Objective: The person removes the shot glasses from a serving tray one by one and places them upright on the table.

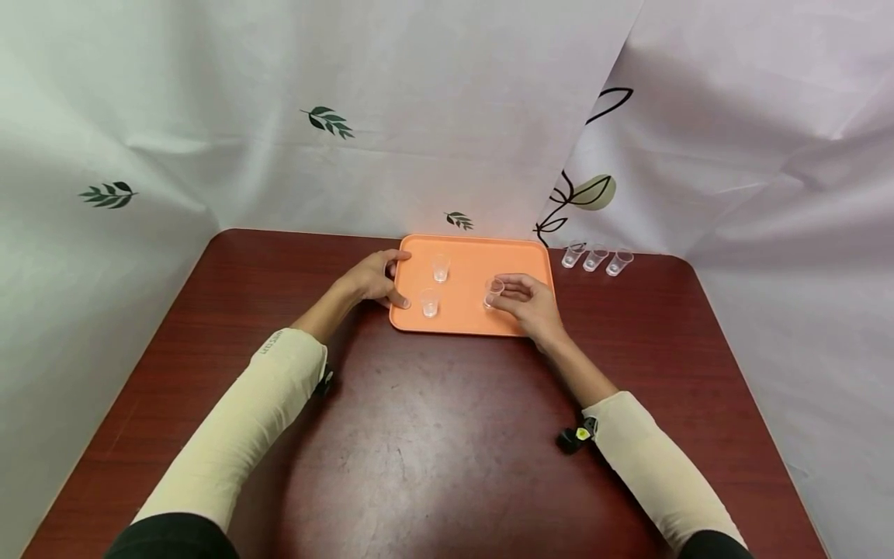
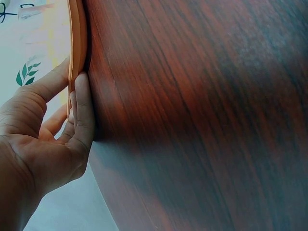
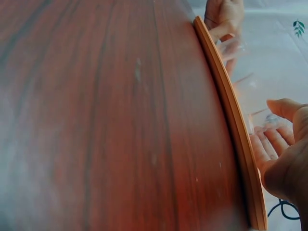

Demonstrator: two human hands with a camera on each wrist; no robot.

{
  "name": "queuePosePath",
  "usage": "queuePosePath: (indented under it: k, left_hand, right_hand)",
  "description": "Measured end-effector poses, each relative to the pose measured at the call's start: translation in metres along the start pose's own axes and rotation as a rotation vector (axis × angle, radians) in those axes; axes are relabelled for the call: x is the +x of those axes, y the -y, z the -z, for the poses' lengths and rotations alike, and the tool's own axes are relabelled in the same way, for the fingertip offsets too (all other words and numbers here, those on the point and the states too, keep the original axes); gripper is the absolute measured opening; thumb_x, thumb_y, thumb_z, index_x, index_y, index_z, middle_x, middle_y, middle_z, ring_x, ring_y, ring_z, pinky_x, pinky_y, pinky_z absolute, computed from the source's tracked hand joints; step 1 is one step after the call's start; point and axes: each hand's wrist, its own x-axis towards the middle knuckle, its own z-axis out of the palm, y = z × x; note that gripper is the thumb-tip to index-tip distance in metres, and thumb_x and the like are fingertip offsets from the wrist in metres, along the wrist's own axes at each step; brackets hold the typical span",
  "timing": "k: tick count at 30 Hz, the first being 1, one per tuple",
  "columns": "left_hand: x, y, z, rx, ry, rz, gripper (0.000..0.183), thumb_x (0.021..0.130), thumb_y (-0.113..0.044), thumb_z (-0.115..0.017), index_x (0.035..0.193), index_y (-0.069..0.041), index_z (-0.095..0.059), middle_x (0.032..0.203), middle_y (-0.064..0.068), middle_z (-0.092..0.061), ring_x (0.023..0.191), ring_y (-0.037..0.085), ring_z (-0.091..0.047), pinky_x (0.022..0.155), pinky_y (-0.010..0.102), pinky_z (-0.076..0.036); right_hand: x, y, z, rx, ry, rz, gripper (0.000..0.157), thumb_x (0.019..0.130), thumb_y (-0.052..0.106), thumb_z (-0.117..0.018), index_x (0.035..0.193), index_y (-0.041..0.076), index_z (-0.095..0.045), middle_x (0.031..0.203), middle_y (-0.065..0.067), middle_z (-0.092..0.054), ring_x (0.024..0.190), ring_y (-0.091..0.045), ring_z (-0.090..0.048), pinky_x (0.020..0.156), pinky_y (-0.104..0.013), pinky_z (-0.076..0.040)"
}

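Note:
An orange tray lies at the far side of the table. My left hand grips its left end; in the left wrist view the fingers of the left hand lie on both sides of the tray's rim. On the tray's left half stand two small clear plastic cups, a rear cup and a front cup. Toward the tray's right, my right hand holds a third clear cup between thumb and fingers. The right wrist view shows that cup blurred beside the thumb.
Right of the tray, three more clear cups, including a middle one, stand in a row near the table's back edge. White cloth with leaf prints hangs behind the dark red-brown table.

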Motion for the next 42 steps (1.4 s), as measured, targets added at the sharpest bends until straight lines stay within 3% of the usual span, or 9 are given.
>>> queuePosePath:
  k: [5, 20, 30, 37, 42]
  left_hand:
    - [0.001, 0.000, -0.001, -0.020, -0.003, -0.007, 0.110, 0.082, 0.014, -0.094, 0.175, -0.010, -0.040, 0.120, 0.012, -0.039, 0.074, 0.016, -0.065, 0.063, 0.027, -0.069]
    - [0.001, 0.001, -0.001, -0.028, 0.003, -0.016, 0.111, 0.082, 0.014, -0.094, 0.175, -0.009, -0.039, 0.119, 0.011, -0.039, 0.075, 0.016, -0.065, 0.065, 0.028, -0.070]
    - [0.001, 0.004, 0.000, -0.014, 0.001, -0.020, 0.111, 0.082, 0.012, -0.095, 0.175, -0.010, -0.039, 0.120, 0.012, -0.039, 0.076, 0.016, -0.064, 0.065, 0.028, -0.070]
    - [-0.001, 0.002, 0.002, -0.010, 0.007, -0.016, 0.110, 0.083, 0.011, -0.095, 0.175, -0.010, -0.039, 0.121, 0.013, -0.039, 0.078, 0.017, -0.064, 0.065, 0.028, -0.069]
    - [0.000, 0.003, 0.000, -0.009, 0.014, -0.015, 0.110, 0.084, 0.011, -0.094, 0.176, -0.010, -0.038, 0.122, 0.013, -0.039, 0.076, 0.016, -0.065, 0.066, 0.029, -0.070]
  right_hand:
    - [-0.001, 0.000, 0.009, 0.018, -0.021, -0.006, 0.046, 0.093, 0.001, -0.090, 0.136, -0.008, -0.074, 0.124, -0.018, -0.081, 0.102, -0.004, -0.078, 0.091, -0.019, -0.068]
    - [-0.003, -0.001, 0.042, 0.092, -0.114, 0.005, 0.049, 0.093, -0.006, -0.088, 0.138, -0.014, -0.070, 0.104, 0.013, -0.083, 0.100, -0.002, -0.078, 0.091, -0.017, -0.068]
    - [-0.006, -0.002, 0.068, 0.044, -0.192, 0.007, 0.048, 0.095, 0.000, -0.089, 0.137, -0.014, -0.071, 0.101, 0.017, -0.082, 0.099, -0.001, -0.078, 0.087, -0.015, -0.067]
    - [-0.012, -0.003, 0.082, 0.083, -0.236, 0.018, 0.049, 0.093, -0.005, -0.088, 0.138, -0.014, -0.071, 0.104, 0.011, -0.085, 0.099, -0.001, -0.080, 0.090, -0.014, -0.066]
    - [-0.015, -0.006, 0.090, 0.100, -0.256, 0.014, 0.046, 0.094, -0.005, -0.088, 0.136, -0.013, -0.071, 0.102, 0.013, -0.085, 0.098, -0.001, -0.081, 0.090, -0.015, -0.067]
